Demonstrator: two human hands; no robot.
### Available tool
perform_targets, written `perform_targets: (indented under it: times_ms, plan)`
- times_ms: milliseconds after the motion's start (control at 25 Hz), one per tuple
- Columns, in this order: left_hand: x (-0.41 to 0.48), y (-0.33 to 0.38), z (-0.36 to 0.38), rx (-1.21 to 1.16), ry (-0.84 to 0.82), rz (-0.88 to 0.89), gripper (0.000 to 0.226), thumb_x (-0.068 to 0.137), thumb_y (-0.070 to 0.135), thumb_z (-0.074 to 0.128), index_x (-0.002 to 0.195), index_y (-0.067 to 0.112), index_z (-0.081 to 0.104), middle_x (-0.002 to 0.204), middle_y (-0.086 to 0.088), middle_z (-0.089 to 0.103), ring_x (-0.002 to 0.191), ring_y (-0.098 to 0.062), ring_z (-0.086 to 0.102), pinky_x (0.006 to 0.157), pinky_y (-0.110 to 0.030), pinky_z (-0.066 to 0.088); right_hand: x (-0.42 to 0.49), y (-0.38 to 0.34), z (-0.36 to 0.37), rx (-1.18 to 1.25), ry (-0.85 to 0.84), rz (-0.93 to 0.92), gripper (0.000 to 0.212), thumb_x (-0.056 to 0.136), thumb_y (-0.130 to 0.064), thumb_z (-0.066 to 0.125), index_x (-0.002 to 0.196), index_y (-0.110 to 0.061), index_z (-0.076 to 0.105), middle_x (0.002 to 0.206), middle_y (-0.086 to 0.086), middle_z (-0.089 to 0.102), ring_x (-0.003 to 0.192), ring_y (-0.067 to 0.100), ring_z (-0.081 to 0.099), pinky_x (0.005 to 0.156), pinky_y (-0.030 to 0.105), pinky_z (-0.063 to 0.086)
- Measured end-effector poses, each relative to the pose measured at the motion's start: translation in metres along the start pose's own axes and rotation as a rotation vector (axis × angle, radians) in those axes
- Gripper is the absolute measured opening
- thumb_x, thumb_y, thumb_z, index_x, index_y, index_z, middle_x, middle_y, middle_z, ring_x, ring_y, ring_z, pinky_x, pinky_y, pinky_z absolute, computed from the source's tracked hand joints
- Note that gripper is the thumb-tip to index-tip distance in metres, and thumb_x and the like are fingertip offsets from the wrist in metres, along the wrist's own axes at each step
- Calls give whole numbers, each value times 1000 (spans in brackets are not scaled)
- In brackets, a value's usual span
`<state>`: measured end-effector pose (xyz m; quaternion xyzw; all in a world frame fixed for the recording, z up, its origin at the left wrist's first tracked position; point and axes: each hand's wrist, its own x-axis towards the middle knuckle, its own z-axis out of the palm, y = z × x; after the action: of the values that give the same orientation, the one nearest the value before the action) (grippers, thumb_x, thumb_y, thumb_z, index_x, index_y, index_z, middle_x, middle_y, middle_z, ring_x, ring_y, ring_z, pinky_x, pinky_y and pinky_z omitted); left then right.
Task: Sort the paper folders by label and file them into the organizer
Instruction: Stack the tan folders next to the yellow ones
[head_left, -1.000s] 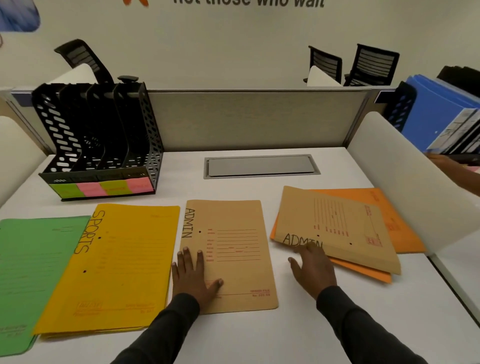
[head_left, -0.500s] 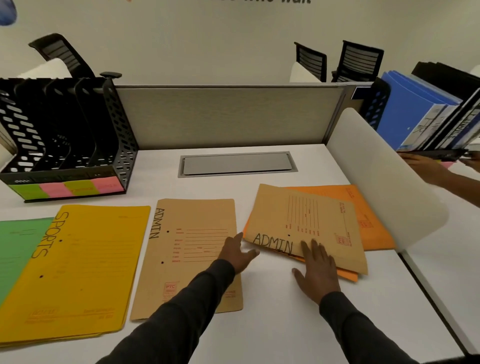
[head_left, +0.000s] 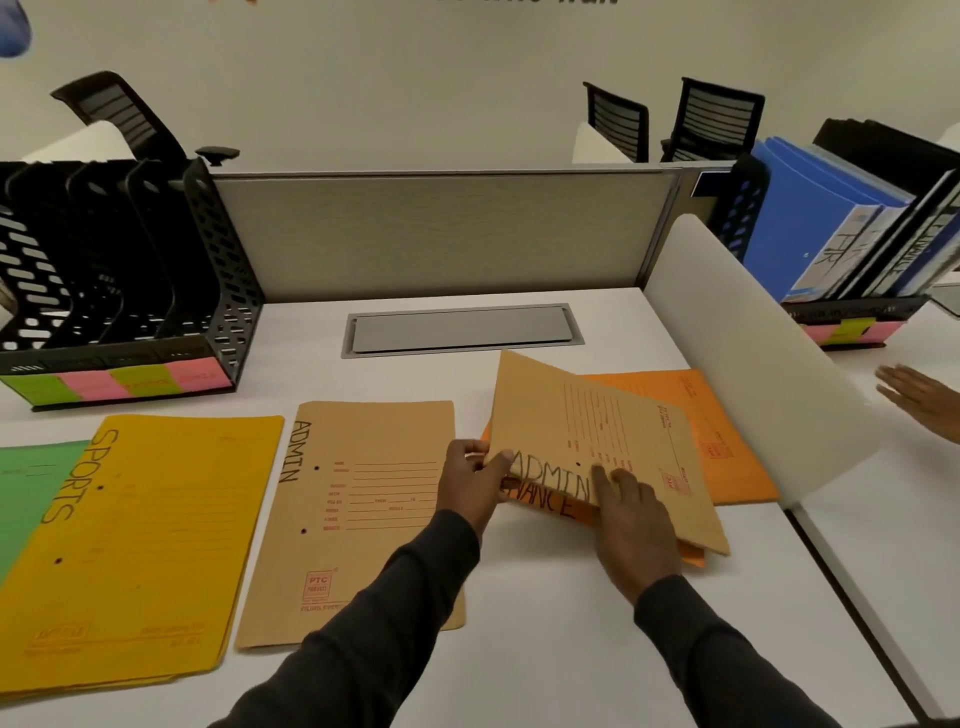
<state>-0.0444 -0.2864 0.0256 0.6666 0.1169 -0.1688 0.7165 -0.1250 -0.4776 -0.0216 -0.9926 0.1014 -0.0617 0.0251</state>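
A brown folder marked ADMIN (head_left: 582, 426) is tilted up off the pile at centre right. My left hand (head_left: 470, 480) pinches its left corner, and my right hand (head_left: 631, 519) presses flat on its lower edge. Beneath it lie orange folders (head_left: 727, 415), one showing letters ending in "NANCE". A second brown ADMIN folder (head_left: 363, 519) lies flat in the middle. To its left are a yellow SPORTS folder (head_left: 150, 540) and a green folder (head_left: 31, 499). The black organizer (head_left: 119, 280) stands at the back left with green and pink labels on its front.
A white curved divider (head_left: 758, 364) borders the desk on the right. Beyond it stands another organizer with blue folders (head_left: 831, 218), and another person's hand (head_left: 919, 395) hovers there. A grey cable hatch (head_left: 462, 330) sits at the back centre. Office chairs stand behind the partition.
My left hand left the flat ADMIN folder and crossed to the right pile. It now grips the corner of the top ADMIN folder, which has lifted and uncovered the orange folder's lettering.
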Motion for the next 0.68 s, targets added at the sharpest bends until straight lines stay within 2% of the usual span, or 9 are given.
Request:
perform_targets:
  times_ms: [120, 200, 280, 320, 360, 440, 520, 600, 680]
  plan:
    - [-22, 25, -12, -63, -116, 135, 54, 92, 42, 63, 137, 31, 36, 110, -2, 73, 90, -17, 74, 72, -30, 58, 18, -20, -47, 43, 220, -116, 39, 95, -20, 58, 133, -8, 56, 116, 13, 65, 92, 27, 61, 74, 39, 53]
    - [-36, 35, -19, -7, -235, 148, 63, 89, 54, 58, 143, 29, 38, 119, 1, 70, 100, -16, 72, 82, -34, 58, 29, -49, -81, 53, 304, -190, 32, 95, -20, 58, 125, -8, 63, 105, 12, 68, 82, 27, 62, 66, 38, 51]
    - [-47, 42, -27, -15, -346, 128, 60, 88, 59, 54, 141, 31, 45, 123, 2, 69, 107, -17, 70, 90, -38, 57, 29, -91, -109, 98, 324, -261, 27, 95, -21, 58, 119, -11, 65, 97, 8, 68, 76, 24, 59, 60, 35, 47]
    - [-50, 44, -34, -61, -352, 128, 53, 90, 58, 53, 137, 32, 51, 122, 2, 70, 107, -17, 70, 89, -38, 58, 25, -113, -118, 152, 303, -289, 26, 94, -23, 55, 116, -13, 65, 95, 5, 67, 75, 22, 58, 58, 33, 46]
    - [-51, 47, -42, -109, -314, 128, 44, 92, 55, 52, 130, 32, 56, 119, 3, 72, 106, -16, 71, 84, -34, 59, 18, -134, -124, 220, 269, -311, 27, 94, -25, 51, 114, -16, 65, 96, 2, 66, 77, 19, 58, 58, 31, 46]
    - [-48, 50, -69, -186, -132, 104, 26, 97, 39, 51, 115, 28, 65, 108, 2, 75, 96, -16, 73, 69, -25, 58, 7, -170, -125, 366, 178, -332, 30, 93, -30, 50, 119, -22, 62, 104, -4, 63, 85, 14, 57, 63, 26, 50]
    - [-41, 48, -102, -193, 11, 62, 19, 98, 21, 51, 107, 18, 67, 100, -6, 76, 86, -18, 73, 59, -21, 55, 1, -194, -112, 496, 63, -351, 34, 93, -34, 54, 126, -27, 59, 113, -9, 60, 92, 8, 58, 71, 21, 51]
    - [-36, 47, -135, -159, 66, 43, 19, 97, 12, 50, 106, 17, 66, 98, -6, 76, 86, -18, 73, 61, -25, 57, 1, -211, -95, 602, -64, -343, 41, 92, -39, 58, 132, -28, 56, 122, -13, 57, 101, 5, 58, 80, 18, 50]
    - [-28, 50, -168, -143, 104, 51, 21, 96, 8, 51, 106, 20, 67, 102, -5, 76, 92, -23, 73, 72, -38, 61, 3, -219, -75, 633, -105, -270, 51, 91, -43, 62, 138, -24, 52, 133, -10, 51, 117, 9, 53, 95, 25, 48]
